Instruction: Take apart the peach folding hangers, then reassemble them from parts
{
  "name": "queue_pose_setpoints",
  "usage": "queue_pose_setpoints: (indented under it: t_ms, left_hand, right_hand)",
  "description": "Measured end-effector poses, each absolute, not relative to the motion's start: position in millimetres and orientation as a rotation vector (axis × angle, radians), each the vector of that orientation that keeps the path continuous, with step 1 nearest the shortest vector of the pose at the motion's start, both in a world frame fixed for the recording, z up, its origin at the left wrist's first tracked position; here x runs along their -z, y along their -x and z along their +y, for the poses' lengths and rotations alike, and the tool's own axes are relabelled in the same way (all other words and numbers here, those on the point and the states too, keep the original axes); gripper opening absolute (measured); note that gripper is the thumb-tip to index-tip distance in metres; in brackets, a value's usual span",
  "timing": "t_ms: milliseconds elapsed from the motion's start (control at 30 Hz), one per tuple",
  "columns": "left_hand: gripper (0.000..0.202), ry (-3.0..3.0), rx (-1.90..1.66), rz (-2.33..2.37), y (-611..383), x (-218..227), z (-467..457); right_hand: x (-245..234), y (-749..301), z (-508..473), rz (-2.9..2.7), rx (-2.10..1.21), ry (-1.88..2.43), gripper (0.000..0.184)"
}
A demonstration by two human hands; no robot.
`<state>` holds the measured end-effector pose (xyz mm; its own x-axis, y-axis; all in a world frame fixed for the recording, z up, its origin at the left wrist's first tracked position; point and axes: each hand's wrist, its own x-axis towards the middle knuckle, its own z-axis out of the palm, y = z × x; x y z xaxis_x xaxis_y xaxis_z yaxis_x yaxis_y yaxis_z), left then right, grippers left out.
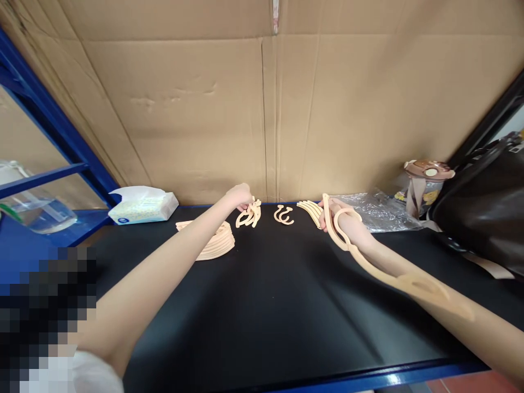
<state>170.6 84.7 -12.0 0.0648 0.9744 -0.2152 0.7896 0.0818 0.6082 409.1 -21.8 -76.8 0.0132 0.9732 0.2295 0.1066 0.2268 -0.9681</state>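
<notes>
My right hand [341,215] is wrapped around a cream plastic clothes hanger [368,267], whose long curved arm runs back over my forearm. Beside its fingers lies a fanned row of cream hanger pieces [310,212]. At the back of the table, my left hand [240,196] has its fingers closed at a small pile of cream hanger hooks [250,214]; its grip is partly hidden, and a hook seems to be in it. Two loose hooks [284,214] lie between my hands. A stack of curved hanger parts [215,244] sits under my left forearm, which hides part of it.
A tissue pack [143,206] stands at the back left, near a clear water container [45,213]. Clear plastic wrap [380,210], a brown-lidded bottle [426,183] and a dark bag [483,213] are on the right. Cardboard [196,120] walls the back of the black table [254,316].
</notes>
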Motion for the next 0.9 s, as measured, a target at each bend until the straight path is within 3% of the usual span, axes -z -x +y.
queue_pose_setpoints:
  t_ms: [133, 300, 367, 467, 633, 900]
  left_hand:
    - [0.022, -1.776, -0.549, 1.597, -176, 19, 59]
    - [0.058, -1.614, -0.413, 1.155, -197, 45, -9]
    - [0.048, -1.332, -0.378, 0.876, -201, 54, -31]
    - [0.028, -1.129, -0.603, 0.754, -199, 61, -47]
    - [0.019, -0.944, -0.858, 0.774, -189, 63, -47]
    - [0.025, -0.953, -0.545, 0.624, -183, 67, -52]
  right_hand:
    - [69, -411, -25, -1.278, -0.923, 1.006, 0.03]
    - [59, -409, -28, -1.088, -0.809, 0.953, 0.022]
    - [58, -407, -31, -1.091, -0.763, 0.947, 0.022]
    - [61, -407, -36, -1.199, -0.754, 0.95, 0.026]
    - [69, -411, -47, -1.672, -0.626, 1.122, 0.028]
    - [79, -395, -59, -2.38, 0.286, 1.325, 0.033]
